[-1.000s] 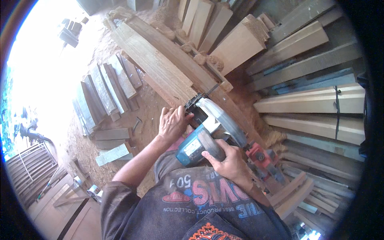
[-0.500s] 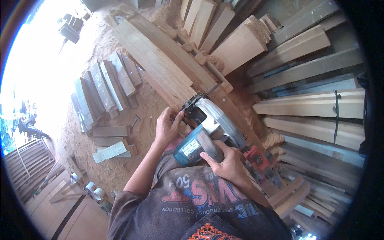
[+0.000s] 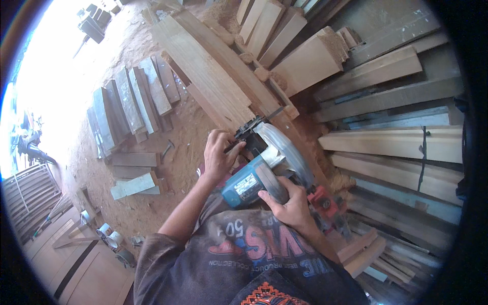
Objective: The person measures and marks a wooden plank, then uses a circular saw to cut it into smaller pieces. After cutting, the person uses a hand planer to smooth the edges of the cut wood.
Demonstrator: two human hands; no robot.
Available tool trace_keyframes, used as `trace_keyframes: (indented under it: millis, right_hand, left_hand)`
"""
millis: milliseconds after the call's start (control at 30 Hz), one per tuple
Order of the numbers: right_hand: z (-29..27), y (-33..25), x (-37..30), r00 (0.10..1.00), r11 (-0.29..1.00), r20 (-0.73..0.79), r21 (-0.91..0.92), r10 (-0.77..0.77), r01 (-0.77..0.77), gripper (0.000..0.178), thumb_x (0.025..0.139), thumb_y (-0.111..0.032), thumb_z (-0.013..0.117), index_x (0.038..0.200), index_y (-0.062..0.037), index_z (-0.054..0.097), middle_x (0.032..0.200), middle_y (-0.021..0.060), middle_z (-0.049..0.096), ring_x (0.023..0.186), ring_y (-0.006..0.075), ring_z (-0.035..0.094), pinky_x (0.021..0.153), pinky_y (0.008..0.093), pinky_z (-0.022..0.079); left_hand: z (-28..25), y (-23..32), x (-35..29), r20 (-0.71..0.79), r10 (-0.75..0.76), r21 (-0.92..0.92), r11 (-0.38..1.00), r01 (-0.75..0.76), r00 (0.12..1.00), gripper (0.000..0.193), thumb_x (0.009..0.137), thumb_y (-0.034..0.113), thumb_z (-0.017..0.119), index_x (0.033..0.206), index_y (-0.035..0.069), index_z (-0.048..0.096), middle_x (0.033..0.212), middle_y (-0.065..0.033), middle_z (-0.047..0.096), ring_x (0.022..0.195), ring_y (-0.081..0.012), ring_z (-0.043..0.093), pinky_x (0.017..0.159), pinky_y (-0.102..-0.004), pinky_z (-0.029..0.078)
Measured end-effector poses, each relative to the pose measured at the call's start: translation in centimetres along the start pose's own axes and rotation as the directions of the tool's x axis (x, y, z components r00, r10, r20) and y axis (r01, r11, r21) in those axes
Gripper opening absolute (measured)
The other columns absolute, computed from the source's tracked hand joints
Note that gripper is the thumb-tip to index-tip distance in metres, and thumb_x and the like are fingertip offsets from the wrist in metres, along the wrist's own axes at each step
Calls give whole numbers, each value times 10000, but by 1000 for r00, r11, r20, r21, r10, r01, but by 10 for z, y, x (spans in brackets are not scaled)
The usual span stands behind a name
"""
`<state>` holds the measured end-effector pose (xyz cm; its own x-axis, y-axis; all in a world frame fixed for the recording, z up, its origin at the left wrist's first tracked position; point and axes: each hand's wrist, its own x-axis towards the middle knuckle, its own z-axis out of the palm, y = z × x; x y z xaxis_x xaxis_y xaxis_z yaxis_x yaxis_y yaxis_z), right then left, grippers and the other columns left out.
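Observation:
A teal circular saw (image 3: 244,187) with a grey blade guard lies in front of my body. My right hand (image 3: 291,207) wraps round its dark rear handle. The fingers of my left hand (image 3: 221,153) are bent, pinching at the black front edge of the saw's base plate; what exactly lies under the fingertips is hidden. The base plate's front meets the near end of a long pale board (image 3: 203,71), which lies on a wooden bench beside a second beam (image 3: 229,56). Whether the blade touches the wood cannot be seen.
Several short planks (image 3: 136,101) lie on the dusty ground at the left, near a hammer (image 3: 168,147). Stacked timber (image 3: 391,147) fills the right side. A red tool (image 3: 323,203) is right of the saw. Pale cans (image 3: 114,239) stand at the lower left.
The view has shifted slightly. My left hand has moved a little to the right against the saw's front, its fingers more bent. My right hand keeps its hold on the handle.

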<state>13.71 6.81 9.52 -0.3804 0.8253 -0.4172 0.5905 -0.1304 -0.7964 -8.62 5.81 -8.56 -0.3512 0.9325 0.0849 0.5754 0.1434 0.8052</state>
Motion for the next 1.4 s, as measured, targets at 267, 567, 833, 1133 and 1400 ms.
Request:
trace_keyframes:
  millis: [267, 567, 833, 1133, 1400]
  right_hand:
    - [5, -1, -1, 999, 999, -32, 40, 6, -5, 296, 945, -174, 854, 1142, 21, 750, 941, 142, 810, 863, 173, 768, 780, 340, 589]
    - [7, -6, 1, 999, 1000, -38, 23, -2, 3, 316, 940, -195, 862, 1148, 18, 755, 943, 136, 811, 858, 171, 764, 788, 338, 590]
    - [6, -4, 2, 999, 999, -8, 32, 36, -36, 336, 935, -246, 869, 1157, -24, 748, 933, 211, 808, 880, 303, 828, 798, 413, 631]
    - [20, 29, 14, 998, 999, 51, 26, 21, -22, 338, 928, -291, 873, 1106, -34, 742, 889, 204, 791, 818, 329, 813, 747, 435, 617]
    - [40, 104, 32, 991, 993, 130, 114, -20, 5, 387, 914, -308, 877, 1129, -18, 738, 966, 247, 788, 914, 424, 794, 803, 474, 621]
  left_hand:
    - [7, -27, -23, 579, -316, -718, 240, 654, 752, 741, 1053, 223, 751, 1659, 27, 372, 1575, -124, 553, 1380, -273, 591, 1129, -434, 512]
    - [28, -24, -41, 643, -276, -766, -209, 608, 714, 478, 1080, 228, 711, 1490, 89, 507, 1305, -80, 678, 1229, -250, 668, 1065, -474, 555]
    - [26, -33, -49, 688, -240, -725, -232, 648, 684, 356, 1082, 296, 705, 1343, 62, 641, 1270, -112, 713, 1249, -285, 669, 1116, -524, 524]
    - [31, -60, -59, 678, -338, -723, -147, 675, 652, 586, 1108, 123, 639, 1615, 112, 347, 1473, -130, 594, 1278, -332, 660, 1068, -541, 557]
    - [47, -100, -104, 656, -491, -694, -93, 714, 574, 808, 1111, 123, 639, 1741, 159, 135, 1552, -212, 546, 1336, -393, 645, 1096, -562, 567]
